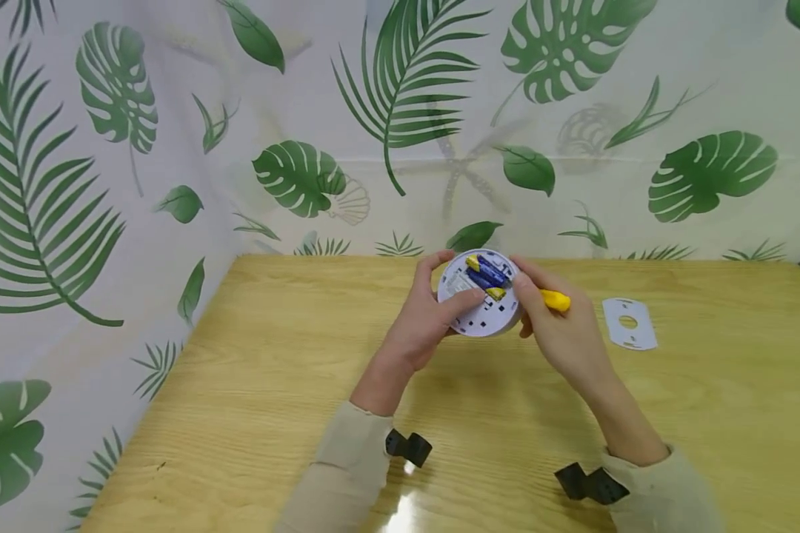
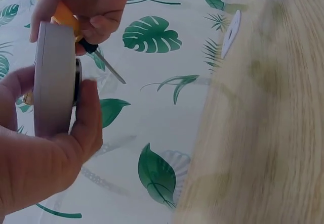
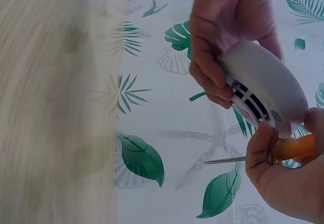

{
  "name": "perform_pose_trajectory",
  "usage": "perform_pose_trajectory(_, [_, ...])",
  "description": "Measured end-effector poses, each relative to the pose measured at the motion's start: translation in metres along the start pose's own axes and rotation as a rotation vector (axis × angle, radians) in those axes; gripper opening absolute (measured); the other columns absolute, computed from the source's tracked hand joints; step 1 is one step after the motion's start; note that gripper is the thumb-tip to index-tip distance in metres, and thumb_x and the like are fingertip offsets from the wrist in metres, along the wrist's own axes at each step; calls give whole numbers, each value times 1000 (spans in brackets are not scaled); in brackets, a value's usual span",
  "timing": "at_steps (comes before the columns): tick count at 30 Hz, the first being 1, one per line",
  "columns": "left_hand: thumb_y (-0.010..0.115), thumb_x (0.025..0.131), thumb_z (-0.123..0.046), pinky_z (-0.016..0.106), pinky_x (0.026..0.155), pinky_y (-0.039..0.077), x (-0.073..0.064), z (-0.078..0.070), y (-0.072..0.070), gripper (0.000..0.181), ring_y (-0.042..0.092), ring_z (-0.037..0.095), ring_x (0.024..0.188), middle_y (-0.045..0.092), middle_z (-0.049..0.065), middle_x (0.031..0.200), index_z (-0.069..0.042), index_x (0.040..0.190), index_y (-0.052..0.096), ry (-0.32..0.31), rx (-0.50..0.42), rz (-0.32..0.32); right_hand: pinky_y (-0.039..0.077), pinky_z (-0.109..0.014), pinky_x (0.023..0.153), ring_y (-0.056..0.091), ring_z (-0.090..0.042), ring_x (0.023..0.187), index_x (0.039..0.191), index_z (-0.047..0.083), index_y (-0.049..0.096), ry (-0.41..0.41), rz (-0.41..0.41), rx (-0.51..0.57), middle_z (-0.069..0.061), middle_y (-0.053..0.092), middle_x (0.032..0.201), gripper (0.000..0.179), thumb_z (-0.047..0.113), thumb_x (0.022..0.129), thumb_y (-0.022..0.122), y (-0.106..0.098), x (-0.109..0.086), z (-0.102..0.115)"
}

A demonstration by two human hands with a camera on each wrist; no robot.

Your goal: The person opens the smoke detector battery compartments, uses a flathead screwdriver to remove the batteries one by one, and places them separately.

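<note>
The left hand [image 1: 421, 317] grips a round white plastic device [image 1: 498, 317] above the pale wood-grain bench [image 1: 273, 355] (its thumb lies across the face). Two blue-and-yellow cylindrical batteries [image 1: 492, 272] lie in the device. The right hand [image 1: 565, 333] touches the device's right rim while gripping a yellow-handled metal screwdriver [image 1: 556, 300]. Farther right, a thin white plate [image 1: 642, 326] with a round hole lies on the bench.

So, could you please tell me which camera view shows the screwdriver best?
The left wrist view, because the screwdriver shows handle, dark collar and shaft there. The right wrist view shows the shaft and some handle, the right hand hiding the collar; the head view shows only yellow handle.
</note>
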State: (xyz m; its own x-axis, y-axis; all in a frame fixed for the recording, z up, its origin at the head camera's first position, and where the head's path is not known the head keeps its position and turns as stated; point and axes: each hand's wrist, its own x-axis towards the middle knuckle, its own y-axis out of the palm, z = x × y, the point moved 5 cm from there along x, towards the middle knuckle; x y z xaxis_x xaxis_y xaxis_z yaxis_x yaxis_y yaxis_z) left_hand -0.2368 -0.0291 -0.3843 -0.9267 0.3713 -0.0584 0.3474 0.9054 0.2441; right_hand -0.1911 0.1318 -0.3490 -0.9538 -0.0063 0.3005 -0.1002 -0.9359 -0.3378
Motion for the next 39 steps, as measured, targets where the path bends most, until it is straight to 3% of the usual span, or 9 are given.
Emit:
perform_pose_trajectory(6, [64,96,-10,36,72,63,-4,2,10,55,66,19,88,58,15,122,-13,143,35,-30,-6,84,52,-15,63,56,-12,73,136,5,57,153,-58,71,-11,59,106,48,39,104,47,-3,7,1])
perform_pose_trajectory(11, [65,95,-9,40,68,63,-5,0,12,59,68,21,85,57,16,123,-13,144,32,-26,-56,56,54,-14,63,53,-13,71,136,10,51,190,-271,202,-3,49,107,36,25,104,51,-16,1,7])
perform_pose_trajectory(14, [65,94,-5,43,66,63,-4,-2,10,65,68,24,87,53,17,126,-18,147,30,5,-67,55,52,-14,52,50,-13,60,124,10,55,104,-455,372,-5,50,100,23,14,101,56,-25,-5,19])
perform_pose_trajectory(17, [65,93,-2,45,65,62,-4,-3,10,66,67,25,88,51,16,127,-20,148,32,20,-60,63,45,-15,41,47,-14,47,111,5,62,-59,-562,531,-10,59,91,14,12,100,58,-30,-10,35])
perform_pose_trajectory(23, [67,94,-7,45,61,62,-7,-2,11,59,69,25,81,55,13,122,-19,142,35,21,-12,38,33,-16,35,43,-15,38,100,-4,64,-337,-535,587,-11,69,69,21,13,103,52,-21,-14,53])
perform_pose_trajectory(26, [67,95,-13,46,59,62,-8,-3,14,54,69,24,81,57,11,120,-21,140,39,45,6,13,28,-15,36,47,-14,40,97,-3,63,-374,-567,577,-9,65,61,16,8,101,51,-19,-14,49])
perform_pose_trajectory(29, [67,96,-17,46,57,61,-9,-4,17,49,69,25,83,57,9,119,-23,138,43,68,16,-18,28,-15,37,52,-15,46,100,-2,61,-378,-667,581,-8,61,58,9,4,98,53,-22,-15,43])
perform_pose_trajectory(32, [68,95,-17,46,56,61,-10,-6,18,49,69,25,85,57,9,119,-23,138,45,88,34,-43,29,-14,37,53,-17,47,104,-2,58,-384,-737,648,-11,59,60,10,-1,95,55,-24,-13,40])
perform_pose_trajectory(39, [68,95,-17,44,54,61,-14,-10,17,49,69,26,86,57,12,121,-21,139,46,124,80,-61,26,-14,33,45,-16,37,103,-3,56,-358,-733,717,-14,62,63,9,-3,95,52,-20,-14,34])
